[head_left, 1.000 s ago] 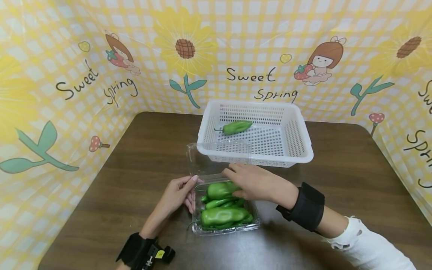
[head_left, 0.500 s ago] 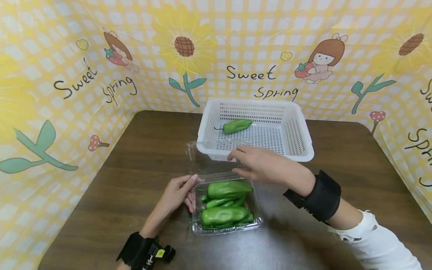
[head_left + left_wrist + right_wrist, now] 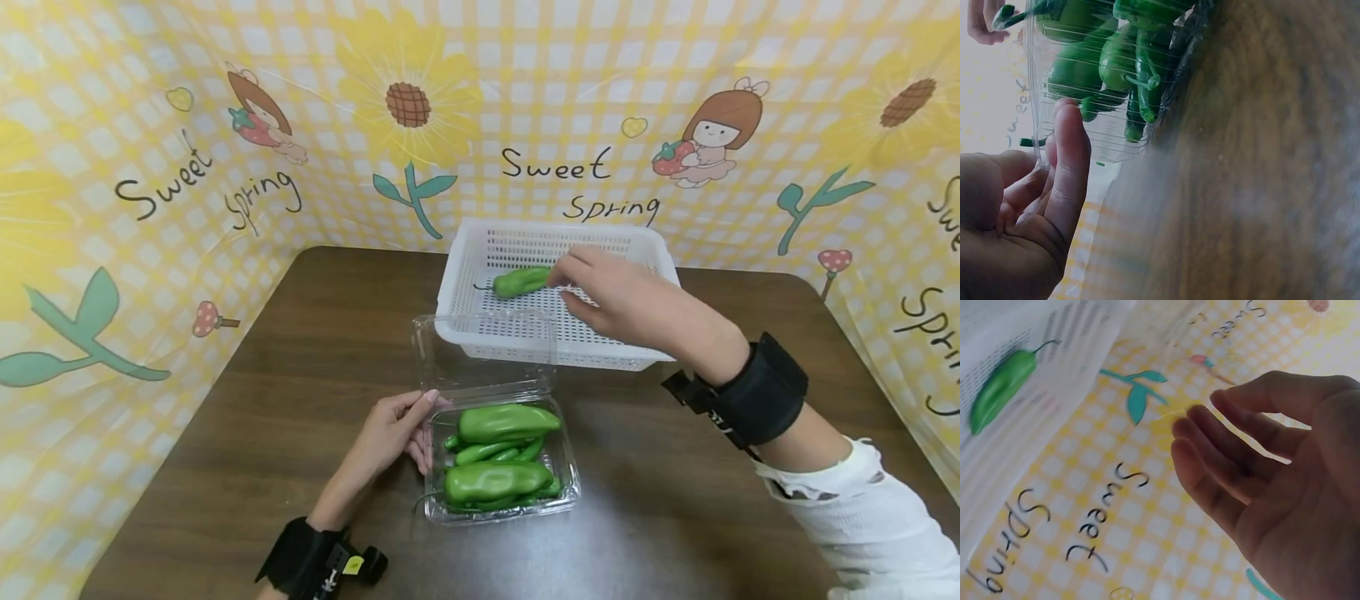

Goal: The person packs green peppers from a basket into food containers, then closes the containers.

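Note:
A clear plastic clamshell box (image 3: 567, 454) with several green peppers (image 3: 498, 482) inside lies on the table, its lid (image 3: 487, 354) swung back toward the basket. At the box's upper left corner my left hand (image 3: 393, 433) pinches the rim between thumb and fingers; in the left wrist view a finger (image 3: 1071, 156) lies along the ribbed side wall. My right hand (image 3: 626, 300) is over the white basket (image 3: 600, 358), holding nothing, fingers loosely bent. Its fingertips overlap the tip of the single green pepper (image 3: 517, 282) in the head view; the right wrist view shows a gap between them.
The basket stands at the back of the brown wooden table (image 3: 337, 325), close to the checked yellow cloth backdrop (image 3: 555, 100). The raised lid overlaps the basket's front left side in the head view.
My right hand has left the peppers in the box and moved up and right, over the basket to its pepper. The left hand has stayed at the box's rim.

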The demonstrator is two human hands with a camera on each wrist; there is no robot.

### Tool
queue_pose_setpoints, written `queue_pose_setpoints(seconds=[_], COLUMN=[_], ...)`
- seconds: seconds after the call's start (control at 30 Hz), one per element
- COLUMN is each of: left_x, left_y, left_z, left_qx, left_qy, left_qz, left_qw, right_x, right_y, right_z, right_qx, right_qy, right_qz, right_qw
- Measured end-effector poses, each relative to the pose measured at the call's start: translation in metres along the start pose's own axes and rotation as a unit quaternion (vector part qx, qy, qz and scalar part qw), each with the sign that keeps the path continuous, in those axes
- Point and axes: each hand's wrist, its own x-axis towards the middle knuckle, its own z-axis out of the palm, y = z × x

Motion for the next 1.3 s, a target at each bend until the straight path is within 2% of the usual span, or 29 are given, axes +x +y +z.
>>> queue_pose_setpoints(seconds=[0.3,0.43,0.6,0.87,1.07,1.17,1.3], left_x=[0.001,-0.001,0.000,-0.001,-0.001,-0.001,-0.002], left_y=[0.000,-0.001,0.000,0.001,0.001,0.002,0.002], left_z=[0.000,0.001,0.001,-0.001,-0.001,-0.001,-0.002], left_qx=[0.006,0.003,0.001,0.001,0.007,0.006,0.007], left_qy=[-0.005,-0.005,-0.003,-0.003,0.000,0.001,0.000], left_qz=[-0.002,-0.006,-0.004,-0.012,-0.019,-0.019,-0.018], left_qw=[1.0000,1.0000,1.0000,0.9999,0.9998,0.9998,0.9998], right_x=[0.016,0.027,0.041,0.065,0.077,0.080,0.085], right_y=[0.032,0.042,0.055,0.073,0.080,0.083,0.088], right_z=[-0.006,-0.003,0.000,0.011,0.017,0.022,0.031], right_qx=[-0.061,-0.073,-0.061,-0.054,-0.052,-0.041,-0.023], right_qy=[0.003,-0.019,-0.070,-0.190,-0.271,-0.284,-0.281], right_qz=[0.033,0.048,0.073,0.130,0.174,0.183,0.188], right_qw=[0.998,0.996,0.993,0.972,0.945,0.940,0.941])
